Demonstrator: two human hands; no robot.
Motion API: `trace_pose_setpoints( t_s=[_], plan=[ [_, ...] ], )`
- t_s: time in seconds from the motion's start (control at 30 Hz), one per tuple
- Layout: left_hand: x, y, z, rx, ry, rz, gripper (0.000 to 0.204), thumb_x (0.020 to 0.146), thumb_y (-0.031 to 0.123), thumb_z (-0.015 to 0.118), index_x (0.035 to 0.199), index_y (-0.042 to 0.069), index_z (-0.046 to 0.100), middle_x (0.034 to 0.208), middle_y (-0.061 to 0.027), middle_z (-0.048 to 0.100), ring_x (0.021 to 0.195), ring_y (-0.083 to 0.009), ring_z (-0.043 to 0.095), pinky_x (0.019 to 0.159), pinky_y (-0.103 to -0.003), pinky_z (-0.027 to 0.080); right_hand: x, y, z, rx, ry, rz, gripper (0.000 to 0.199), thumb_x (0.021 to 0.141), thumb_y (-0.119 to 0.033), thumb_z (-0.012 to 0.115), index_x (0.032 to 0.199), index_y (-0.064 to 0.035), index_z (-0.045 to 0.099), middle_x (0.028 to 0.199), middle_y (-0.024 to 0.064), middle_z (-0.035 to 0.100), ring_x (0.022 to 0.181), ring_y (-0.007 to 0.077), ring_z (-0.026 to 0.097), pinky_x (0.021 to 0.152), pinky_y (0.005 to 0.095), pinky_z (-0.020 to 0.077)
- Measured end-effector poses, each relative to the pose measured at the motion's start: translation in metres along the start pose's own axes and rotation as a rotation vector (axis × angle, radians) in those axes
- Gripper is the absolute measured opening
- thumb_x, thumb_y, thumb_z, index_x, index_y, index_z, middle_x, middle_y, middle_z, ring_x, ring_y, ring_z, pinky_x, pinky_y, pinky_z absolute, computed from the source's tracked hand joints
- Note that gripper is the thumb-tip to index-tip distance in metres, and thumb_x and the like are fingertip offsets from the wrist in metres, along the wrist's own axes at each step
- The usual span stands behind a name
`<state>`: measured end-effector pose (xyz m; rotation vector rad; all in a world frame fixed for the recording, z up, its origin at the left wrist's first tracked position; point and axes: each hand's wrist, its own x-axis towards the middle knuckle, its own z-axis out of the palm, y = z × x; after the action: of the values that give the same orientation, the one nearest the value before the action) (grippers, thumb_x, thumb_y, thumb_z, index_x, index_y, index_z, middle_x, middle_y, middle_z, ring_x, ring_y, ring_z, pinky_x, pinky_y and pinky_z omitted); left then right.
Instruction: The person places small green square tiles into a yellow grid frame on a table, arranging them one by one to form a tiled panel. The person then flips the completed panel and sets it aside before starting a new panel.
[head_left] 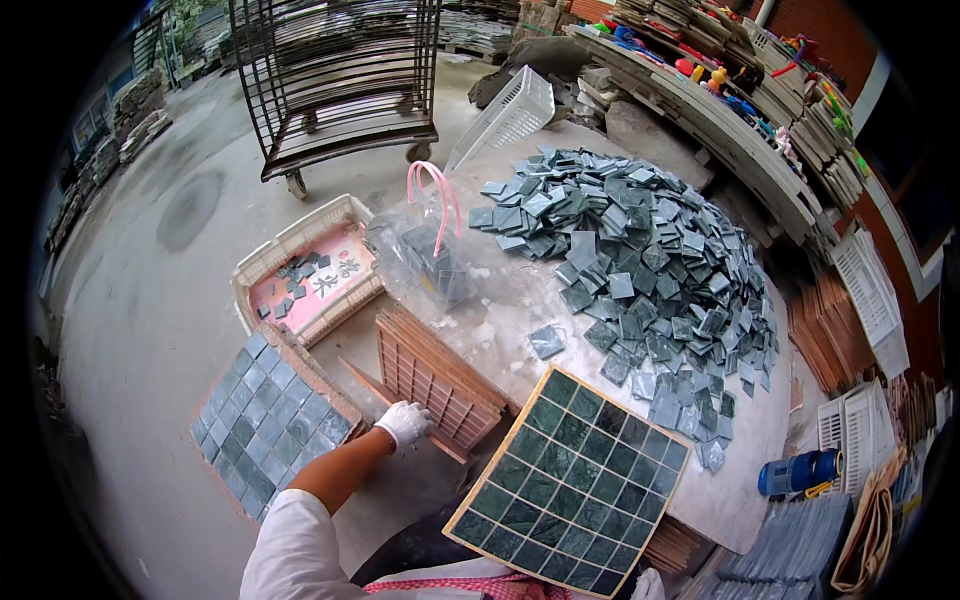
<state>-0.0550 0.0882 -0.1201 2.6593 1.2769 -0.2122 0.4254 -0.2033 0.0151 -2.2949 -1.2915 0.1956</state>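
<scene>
My left hand, in a white glove, grips the near corner of the top brown grid tray, which lies on a small stack of such trays on the table. A square frame filled with dark green tiles lies tilted over the table's near edge. Only a sliver of my right hand's white glove shows, at that frame's lower corner, and its grip is hidden. A single loose green tile lies between the tray stack and the big pile of green tiles.
A stack of tile-filled frames sits low at my left. Behind it are a white basket with a pink sheet and a clear bag with pink handles. A metal rack cart stands beyond. More brown trays and a blue roll lie to the right.
</scene>
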Motion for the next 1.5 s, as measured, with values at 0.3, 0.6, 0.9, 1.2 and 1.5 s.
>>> trace_pose_setpoints(
  t_s=[0.3,0.6,0.9,1.2,1.5],
  plan=[
    [-0.015,-0.049,-0.143,0.054,-0.093,-0.022,0.009,0.079,0.024,0.06,0.082,0.016,0.065,0.074,-0.009,0.064,0.071,-0.0309,0.063,0.062,-0.043,0.049,0.038,-0.088,-0.032,0.329,0.031,-0.056,0.026,0.089,-0.015,0.059,0.108,0.0028,0.063,0.106,0.0167,0.065,0.098,0.0271,0.063,0.089,0.0346,0.0491],
    [-0.177,0.069,-0.385,0.261,0.497,0.151,0.015,0.063,0.004,0.061,0.076,0.007,0.057,0.081,-0.0043,0.064,0.076,-0.0224,0.064,0.065,-0.034,0.053,0.06,-0.211,0.056,1.298,-0.468,-0.054,0.029,0.094,-0.017,0.057,0.114,0.0037,0.059,0.108,0.0137,0.064,0.096,0.0195,0.064,0.084,0.0301,0.0512],
    [-0.229,0.116,-0.415,0.578,0.458,0.721,0.061,0.081,0.033,0.069,0.131,0.006,0.048,0.123,-0.0169,0.057,0.109,-0.0335,0.058,0.091,-0.052,0.047,0.116,-0.226,0.058,1.668,-1.478,0.011,0.059,0.092,-0.04,0.055,0.131,0.0033,0.045,0.125,0.0124,0.056,0.115,0.023,0.054,0.097,0.0373,0.0423],
    [-0.129,0.122,-0.19,-2.089,0.305,-0.392,0.052,0.094,0.046,0.046,0.117,0.0,0.057,0.108,-0.0116,0.064,0.097,-0.0225,0.06,0.086,-0.035,0.047,0.015,-0.071,0.011,1.489,-0.717,0.17,0.047,0.094,-0.03,0.056,0.128,0.0025,0.048,0.117,0.0032,0.056,0.104,0.01,0.051,0.092,0.0264,0.0397],
    [-0.072,0.18,-0.129,-0.944,0.454,-0.408,0.022,0.086,0.018,0.061,0.083,-0.003,0.055,0.069,-0.0123,0.059,0.065,-0.0167,0.055,0.059,-0.033,0.044,0.023,-0.037,0.002,0.515,-0.448,0.234,0.048,0.092,-0.045,0.049,0.079,0.0005,0.06,0.063,0.0076,0.056,0.058,0.0192,0.054,0.056,0.0342,0.043]
  ],
)
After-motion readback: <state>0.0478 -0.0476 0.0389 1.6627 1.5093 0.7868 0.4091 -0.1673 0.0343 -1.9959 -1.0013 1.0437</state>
